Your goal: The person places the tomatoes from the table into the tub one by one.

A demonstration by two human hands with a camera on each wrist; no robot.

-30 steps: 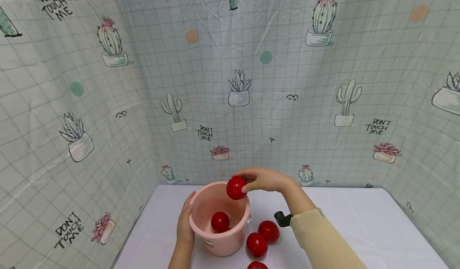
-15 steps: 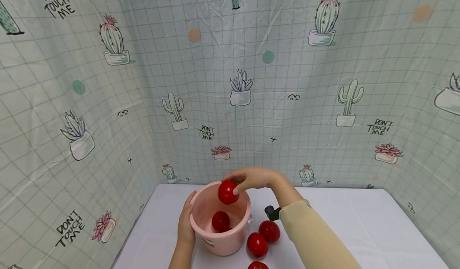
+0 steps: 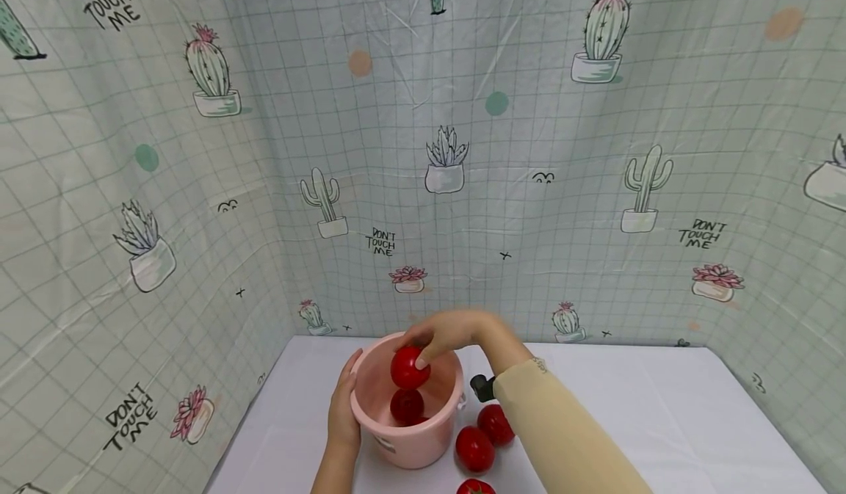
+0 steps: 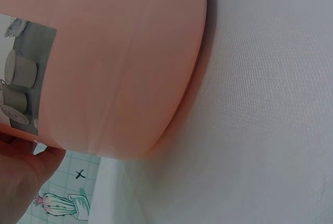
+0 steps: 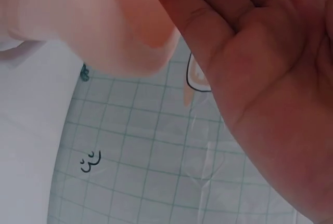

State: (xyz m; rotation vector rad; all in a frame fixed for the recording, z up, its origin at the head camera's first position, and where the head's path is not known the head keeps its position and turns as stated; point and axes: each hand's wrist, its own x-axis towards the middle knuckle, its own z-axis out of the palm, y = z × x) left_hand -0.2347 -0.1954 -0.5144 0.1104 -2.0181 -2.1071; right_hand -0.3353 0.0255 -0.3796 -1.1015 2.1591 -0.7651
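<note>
A pink bucket (image 3: 413,451) stands upright on the white table. My left hand (image 3: 344,413) lies along its left outer side, fingers extended up towards the rim; in the left wrist view only part of that hand (image 4: 23,174) shows beside the bucket wall. My right hand (image 3: 444,336) pinches a red tomato (image 3: 408,369) between thumb and fingers, inside the bucket's mouth. Below it another tomato (image 3: 406,407) lies in the bucket, with a sliver of one more showing. The right wrist view shows the palm (image 5: 276,78) near the bucket rim; the held tomato is mostly hidden there.
Right of the bucket lie a tomato (image 3: 474,450), a second tomato (image 3: 496,424) partly behind the right sleeve (image 3: 562,420), and a third tomato (image 3: 476,487) cut off by the lower frame edge. A cactus-print cloth (image 3: 502,208) encloses the table's back and sides.
My right hand has moved left and down with its tomato, from above the bucket's right rim into the opening. The left hand stays on the bucket's side.
</note>
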